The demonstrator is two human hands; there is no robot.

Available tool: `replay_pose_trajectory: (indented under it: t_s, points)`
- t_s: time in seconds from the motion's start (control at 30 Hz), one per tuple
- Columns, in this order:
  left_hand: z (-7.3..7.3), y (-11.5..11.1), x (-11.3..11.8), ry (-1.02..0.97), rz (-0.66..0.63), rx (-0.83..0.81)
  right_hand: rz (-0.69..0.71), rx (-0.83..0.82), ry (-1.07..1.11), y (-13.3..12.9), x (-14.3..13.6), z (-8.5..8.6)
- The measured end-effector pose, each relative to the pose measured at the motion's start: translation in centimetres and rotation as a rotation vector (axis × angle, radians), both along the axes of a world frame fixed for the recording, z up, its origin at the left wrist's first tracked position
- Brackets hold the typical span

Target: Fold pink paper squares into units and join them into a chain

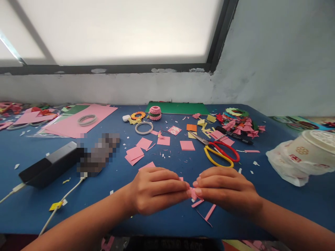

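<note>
My left hand (161, 188) and my right hand (227, 190) meet fingertip to fingertip low over the blue table. Between them they pinch a small piece of pink paper (193, 191), mostly hidden by the fingers. Narrow pink paper strips (210, 212) lie just below the right fingertips. Beyond the hands are square pink paper sheets (187, 145) and a stack of pink squares (134, 154). Scissors (221, 151) with one red and one yellow handle rest partly open past my right hand.
A roll of tape (144, 128), a black marker (235, 136) and a heap of folded paper pieces (239, 122) lie farther back. On the left are a black box-shaped device (52, 164) with a cable and large pink sheets (75, 122). A bagged paper cup (303, 153) stands right.
</note>
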State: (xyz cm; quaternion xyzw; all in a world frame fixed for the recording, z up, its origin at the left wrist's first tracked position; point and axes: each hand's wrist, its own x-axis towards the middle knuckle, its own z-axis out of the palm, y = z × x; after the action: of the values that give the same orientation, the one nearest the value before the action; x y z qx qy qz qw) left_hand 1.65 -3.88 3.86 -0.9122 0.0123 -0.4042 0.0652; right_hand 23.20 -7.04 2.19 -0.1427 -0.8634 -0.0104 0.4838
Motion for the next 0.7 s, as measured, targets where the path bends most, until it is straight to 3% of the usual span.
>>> replay_pose_trajectory:
  t_s: [0.3, 0.7]
  points:
    - [-0.5, 0.0, -0.2, -0.026, 0.054, -0.051, -0.008, -0.06, 0.054, 0.6, -0.1, 0.0]
    - [-0.4, 0.0, -0.1, -0.003, 0.045, -0.036, -0.011, 0.044, -0.089, 0.5, 0.5, 0.6]
